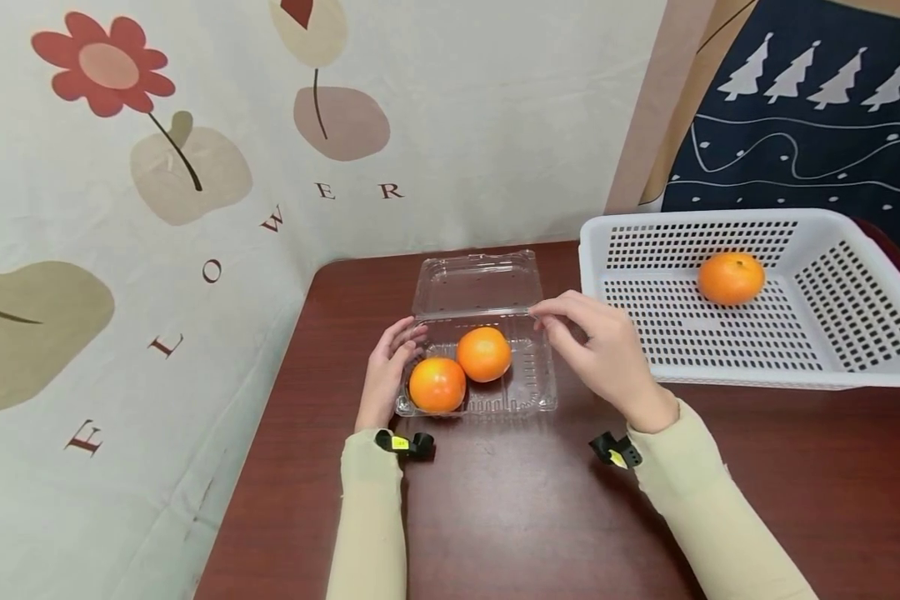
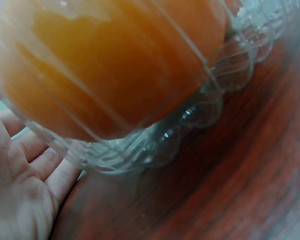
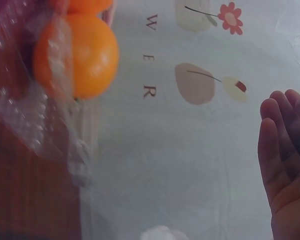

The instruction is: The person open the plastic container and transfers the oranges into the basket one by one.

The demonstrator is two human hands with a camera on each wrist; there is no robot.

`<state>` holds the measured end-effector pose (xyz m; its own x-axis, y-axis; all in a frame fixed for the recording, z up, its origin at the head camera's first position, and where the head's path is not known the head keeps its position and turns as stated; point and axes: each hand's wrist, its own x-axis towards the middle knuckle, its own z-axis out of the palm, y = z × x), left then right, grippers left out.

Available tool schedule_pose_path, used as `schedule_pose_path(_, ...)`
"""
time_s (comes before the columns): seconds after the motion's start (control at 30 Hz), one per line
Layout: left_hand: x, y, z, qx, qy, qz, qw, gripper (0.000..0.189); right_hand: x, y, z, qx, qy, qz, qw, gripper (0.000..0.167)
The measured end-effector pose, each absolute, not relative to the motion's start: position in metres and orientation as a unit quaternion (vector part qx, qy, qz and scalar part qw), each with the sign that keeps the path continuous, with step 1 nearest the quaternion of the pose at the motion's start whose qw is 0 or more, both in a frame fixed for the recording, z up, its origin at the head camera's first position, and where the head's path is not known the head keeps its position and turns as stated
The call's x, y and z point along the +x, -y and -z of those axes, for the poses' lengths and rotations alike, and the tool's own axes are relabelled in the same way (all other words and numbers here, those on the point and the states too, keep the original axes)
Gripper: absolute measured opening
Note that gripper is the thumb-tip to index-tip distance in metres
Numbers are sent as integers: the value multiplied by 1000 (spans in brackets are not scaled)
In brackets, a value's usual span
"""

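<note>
A clear plastic clamshell box (image 1: 534, 392) sits on the table, its lid (image 1: 476, 285) folded back toward the wall. Inside its base are two oranges, one at the near left (image 1: 437, 385) and another (image 1: 484, 354) touching it at the middle. My left hand (image 1: 392, 362) lies along the box's left side, fingers loosely extended; in the left wrist view, the left hand (image 2: 25, 185) is beside the clear wall. At the right end of the hinge, my right hand (image 1: 603, 354) has its fingertips by the box's edge. The right wrist view shows those fingers (image 3: 275, 155) fairly straight.
A white plastic basket (image 1: 720, 381) with slotted walls stands on the right and holds one orange (image 1: 731, 278). The dark red wooden table (image 1: 510, 517) meets a flower-printed cloth (image 1: 487, 125) at the back and left. A navy tree-patterned cloth (image 1: 817, 125) hangs behind the basket.
</note>
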<state>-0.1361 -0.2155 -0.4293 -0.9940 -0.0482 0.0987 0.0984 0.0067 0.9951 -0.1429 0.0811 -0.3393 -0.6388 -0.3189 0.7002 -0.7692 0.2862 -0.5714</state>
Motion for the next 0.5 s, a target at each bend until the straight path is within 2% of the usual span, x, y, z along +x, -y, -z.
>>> schedule_pose_path(0.5,-144,223,452,-13,708,704,56,39,-144,-66,350,332,765,-506,219,30)
